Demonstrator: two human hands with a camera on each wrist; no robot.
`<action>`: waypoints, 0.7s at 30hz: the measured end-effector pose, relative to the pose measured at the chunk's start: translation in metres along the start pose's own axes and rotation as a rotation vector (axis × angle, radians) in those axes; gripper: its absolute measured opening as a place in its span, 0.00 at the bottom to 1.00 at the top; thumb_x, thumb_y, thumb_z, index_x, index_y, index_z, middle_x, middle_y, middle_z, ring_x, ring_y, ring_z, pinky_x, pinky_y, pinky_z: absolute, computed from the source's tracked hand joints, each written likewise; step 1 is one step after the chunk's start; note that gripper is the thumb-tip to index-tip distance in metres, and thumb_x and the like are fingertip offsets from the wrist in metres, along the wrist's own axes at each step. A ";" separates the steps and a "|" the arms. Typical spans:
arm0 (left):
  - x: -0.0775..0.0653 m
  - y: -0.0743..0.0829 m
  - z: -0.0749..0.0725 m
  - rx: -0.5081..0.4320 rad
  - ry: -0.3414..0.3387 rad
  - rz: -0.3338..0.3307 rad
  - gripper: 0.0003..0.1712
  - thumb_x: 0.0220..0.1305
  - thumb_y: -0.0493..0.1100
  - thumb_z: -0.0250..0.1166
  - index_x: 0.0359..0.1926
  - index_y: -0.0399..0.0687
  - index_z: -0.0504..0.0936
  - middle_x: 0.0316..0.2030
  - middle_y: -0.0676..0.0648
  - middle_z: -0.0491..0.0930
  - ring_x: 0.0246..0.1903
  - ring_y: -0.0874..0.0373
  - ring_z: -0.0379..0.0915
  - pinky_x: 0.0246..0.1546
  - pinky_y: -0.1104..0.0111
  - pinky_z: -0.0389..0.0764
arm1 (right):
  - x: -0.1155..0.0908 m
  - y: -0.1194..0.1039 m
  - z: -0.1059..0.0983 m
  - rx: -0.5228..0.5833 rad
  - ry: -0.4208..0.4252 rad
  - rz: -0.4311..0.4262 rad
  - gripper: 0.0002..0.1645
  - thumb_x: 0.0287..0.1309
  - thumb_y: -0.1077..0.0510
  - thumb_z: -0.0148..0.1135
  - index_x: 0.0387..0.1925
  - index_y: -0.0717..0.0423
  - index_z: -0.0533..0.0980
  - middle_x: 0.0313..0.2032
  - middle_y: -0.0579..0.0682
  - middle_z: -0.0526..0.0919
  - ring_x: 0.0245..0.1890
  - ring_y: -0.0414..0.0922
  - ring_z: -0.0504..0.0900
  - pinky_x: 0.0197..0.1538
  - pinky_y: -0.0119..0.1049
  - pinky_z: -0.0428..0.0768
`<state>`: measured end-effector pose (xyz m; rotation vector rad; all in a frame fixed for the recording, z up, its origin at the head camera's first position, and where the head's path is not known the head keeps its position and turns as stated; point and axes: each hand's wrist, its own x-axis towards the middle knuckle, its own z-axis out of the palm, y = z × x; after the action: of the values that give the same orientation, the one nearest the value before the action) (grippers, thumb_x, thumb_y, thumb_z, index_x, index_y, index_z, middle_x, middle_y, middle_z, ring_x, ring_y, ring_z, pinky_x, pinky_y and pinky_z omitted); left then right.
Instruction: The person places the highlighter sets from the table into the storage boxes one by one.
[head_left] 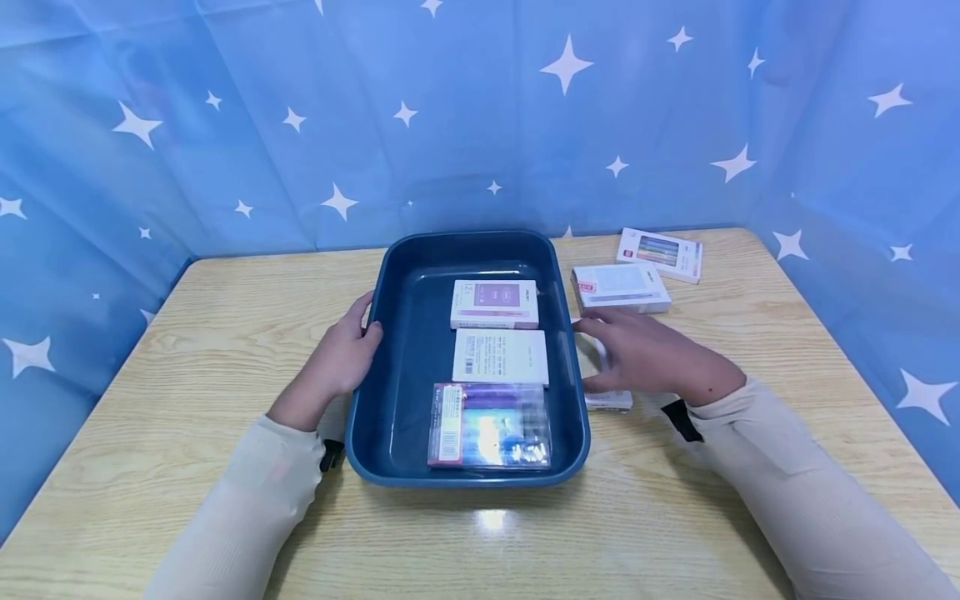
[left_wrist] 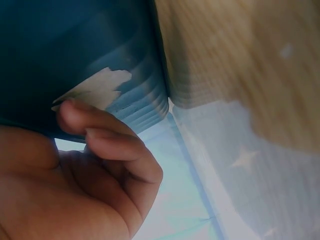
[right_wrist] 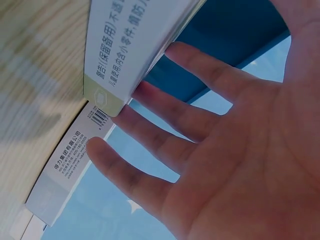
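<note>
A dark blue plastic bin [head_left: 405, 400] stands in the middle. My left hand [head_left: 337, 354] grips its left rim; in the left wrist view the curled fingers [left_wrist: 117, 145] lie against the outer wall beside a torn label [left_wrist: 97, 90]. Inside the bin are a white and purple box [head_left: 495, 304], a white printed box [head_left: 500, 357] and a shiny clear pack [head_left: 502, 425] with purple and blue contents. Outside, my right hand [head_left: 637, 350] reaches over a white box [head_left: 611, 402] with printed text. Its fairly straight fingers [right_wrist: 160, 102] are right at the box's edge.
Behind the right hand lies another white box [head_left: 622, 287]. A flat windowed pack of coloured pens [head_left: 660, 254] lies farther back. The wooden table [head_left: 187, 400] ends at a blue star-patterned curtain [head_left: 450, 158].
</note>
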<state>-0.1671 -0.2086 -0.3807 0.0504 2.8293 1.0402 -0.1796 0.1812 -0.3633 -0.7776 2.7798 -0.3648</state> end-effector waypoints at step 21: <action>-0.001 0.000 -0.001 -0.004 -0.007 -0.009 0.34 0.80 0.49 0.39 0.81 0.50 0.43 0.42 0.36 0.81 0.46 0.43 0.81 0.47 0.50 0.82 | -0.002 0.000 0.003 0.003 -0.040 -0.024 0.63 0.34 0.26 0.78 0.70 0.51 0.70 0.74 0.65 0.59 0.74 0.67 0.57 0.68 0.67 0.64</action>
<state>-0.1666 -0.2088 -0.3800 0.0405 2.8184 1.0421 -0.1776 0.1820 -0.3661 -0.8091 2.7348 -0.3533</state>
